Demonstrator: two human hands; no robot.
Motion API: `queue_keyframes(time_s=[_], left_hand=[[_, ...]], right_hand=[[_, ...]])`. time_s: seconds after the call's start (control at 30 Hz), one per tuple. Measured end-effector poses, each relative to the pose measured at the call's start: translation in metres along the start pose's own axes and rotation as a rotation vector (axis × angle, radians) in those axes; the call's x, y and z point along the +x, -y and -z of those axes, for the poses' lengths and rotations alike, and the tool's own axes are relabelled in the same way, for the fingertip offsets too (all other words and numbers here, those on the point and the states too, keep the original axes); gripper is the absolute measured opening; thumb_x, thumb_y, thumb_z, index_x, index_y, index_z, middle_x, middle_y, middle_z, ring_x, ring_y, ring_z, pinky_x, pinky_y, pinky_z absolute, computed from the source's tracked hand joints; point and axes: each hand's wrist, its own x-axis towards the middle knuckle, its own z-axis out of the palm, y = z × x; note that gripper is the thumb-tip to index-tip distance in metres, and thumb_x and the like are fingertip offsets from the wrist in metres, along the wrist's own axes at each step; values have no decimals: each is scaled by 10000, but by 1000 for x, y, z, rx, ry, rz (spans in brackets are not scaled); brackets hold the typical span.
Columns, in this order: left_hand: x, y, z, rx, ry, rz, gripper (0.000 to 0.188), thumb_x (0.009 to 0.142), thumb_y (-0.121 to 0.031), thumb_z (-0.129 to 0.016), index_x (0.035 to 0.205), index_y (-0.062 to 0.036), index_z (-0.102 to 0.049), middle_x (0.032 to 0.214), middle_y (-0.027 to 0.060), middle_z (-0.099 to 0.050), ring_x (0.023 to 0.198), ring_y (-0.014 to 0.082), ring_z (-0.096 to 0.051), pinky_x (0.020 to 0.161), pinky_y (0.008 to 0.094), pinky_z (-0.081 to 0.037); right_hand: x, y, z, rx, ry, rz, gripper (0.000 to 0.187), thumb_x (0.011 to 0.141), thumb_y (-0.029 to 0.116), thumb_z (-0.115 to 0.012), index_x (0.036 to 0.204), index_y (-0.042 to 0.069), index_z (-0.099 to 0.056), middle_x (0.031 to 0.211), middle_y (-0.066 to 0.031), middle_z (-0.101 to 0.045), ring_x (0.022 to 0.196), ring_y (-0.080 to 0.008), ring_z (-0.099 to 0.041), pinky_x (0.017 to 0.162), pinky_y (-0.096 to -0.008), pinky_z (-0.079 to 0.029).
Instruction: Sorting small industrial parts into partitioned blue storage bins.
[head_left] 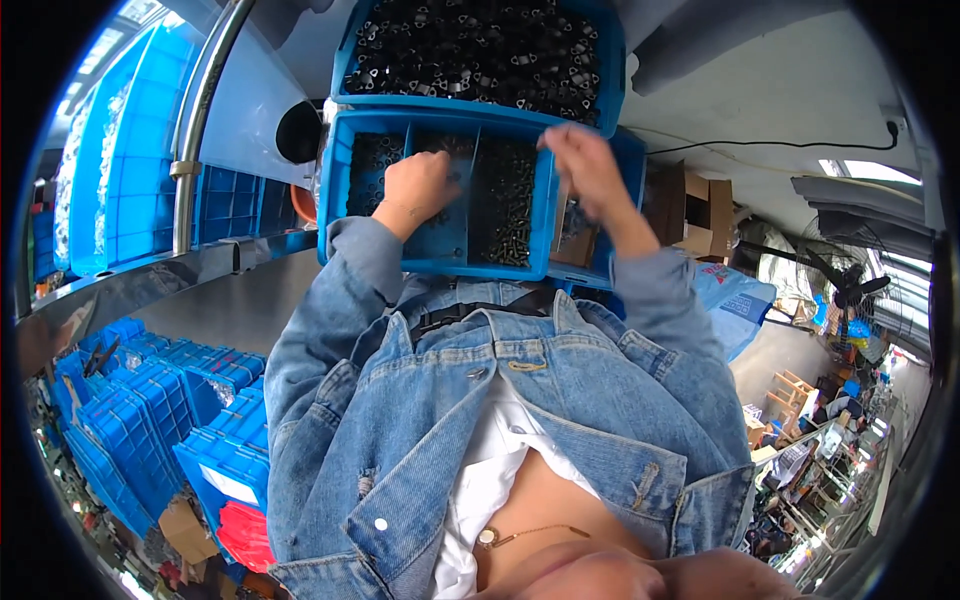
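A blue divided bin (432,268) stands in front of my body, holding small metal parts. Over its left and middle compartments is my left hand (420,188), its fingers curled in; whatever they may hold is hidden. My right hand (588,172) hovers around the bin's right wall, smeared by motion, so its grip is unclear. Small dark ring-like parts (372,160) lie in the left compartment. In the right compartment are many small brass-coloured cylindrical parts (515,235). Just beyond, a larger blue bin (612,75) is full of dark metal clip-like pieces (470,50).
Another blue container (628,160) sits under my right hand, beside an open cardboard box (705,210). A metal post (200,110) and rail (215,262) run along the left. Stacked blue crates (130,400) fill the lower left. A black fan (850,285) stands at the right.
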Motion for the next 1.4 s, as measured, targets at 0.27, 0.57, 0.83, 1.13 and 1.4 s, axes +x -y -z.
queue_keyframes(time_s=[0.27,0.57,0.83,1.13,1.4], left_hand=[[-65,3,35,-664,159,90,192,689,-174,-646,813,-28,-638,632,92,-594,597,175,-586,560,288,-473],[-150,9,20,-898,-59,108,187,700,-215,-638,767,-41,-626,681,94,-622,636,209,-612,570,340,-481],[-172,-15,45,-690,-251,133,176,648,-216,-642,735,-66,-614,714,110,-625,672,299,-610,564,395,-478],[-166,-61,77,-325,-257,-121,167,624,-183,-648,734,-60,-619,787,116,-625,738,309,-615,598,411,-496],[-184,-77,29,-288,-230,-112,162,656,-161,-628,712,-10,-610,798,134,-610,762,304,-619,628,391,-519]], right_hand=[[174,21,21,-1489,-85,412,206,831,197,-519,916,45,-627,873,-189,-640,807,-353,-622,677,-457,-504],[210,9,64,-1575,10,513,364,826,342,-550,907,-10,-592,937,-240,-593,864,-378,-576,726,-451,-464],[31,23,-33,418,815,-357,103,816,196,-465,770,107,-441,569,-8,-356,452,-97,-327,336,-200,-269],[-26,-75,-101,251,463,-298,352,875,233,-477,1182,61,-482,1110,-98,-543,965,-196,-555,841,-375,-442],[21,-246,-50,151,655,-212,283,925,204,-409,1156,60,-486,1110,-76,-543,958,-163,-552,798,-330,-471]])
